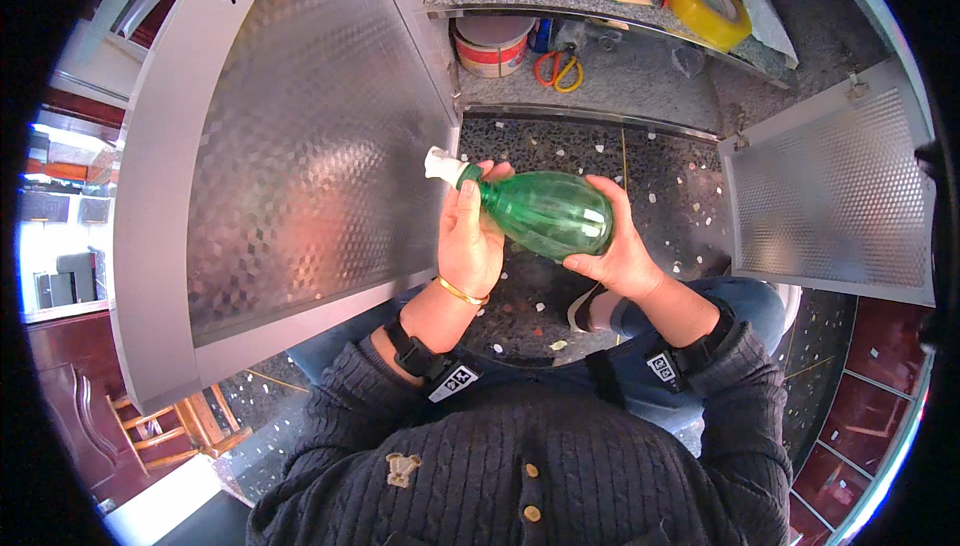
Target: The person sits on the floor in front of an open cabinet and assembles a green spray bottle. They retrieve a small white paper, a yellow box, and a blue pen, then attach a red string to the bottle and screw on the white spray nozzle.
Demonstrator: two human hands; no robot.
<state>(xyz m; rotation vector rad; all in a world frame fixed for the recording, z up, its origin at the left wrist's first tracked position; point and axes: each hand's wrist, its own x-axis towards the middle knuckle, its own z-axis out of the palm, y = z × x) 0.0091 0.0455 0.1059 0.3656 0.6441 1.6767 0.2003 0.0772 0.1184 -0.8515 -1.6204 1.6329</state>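
Between my two hands lies a see-through green spray bottle point(550, 211), tilted on its side with its white nozzle point(443, 164) pointing left. My left hand point(472, 236) is closed round the neck and the green collar just behind the nozzle. At the other end, my right hand point(625, 246) grips the rounded base, thumb below and fingers over the far side. The bottle is held above the dark speckled floor, in front of an open cabinet. What it holds inside, if anything, cannot be made out.
A large textured cabinet door point(310, 146) stands open at left, a smaller one point(835, 196) at right. Cabinet shelves ahead hold a roll of yellow tape point(708, 8), scissors point(558, 70), a red-and-white tub point(492, 46) and packets. A wooden chair point(180, 431) is at lower left.
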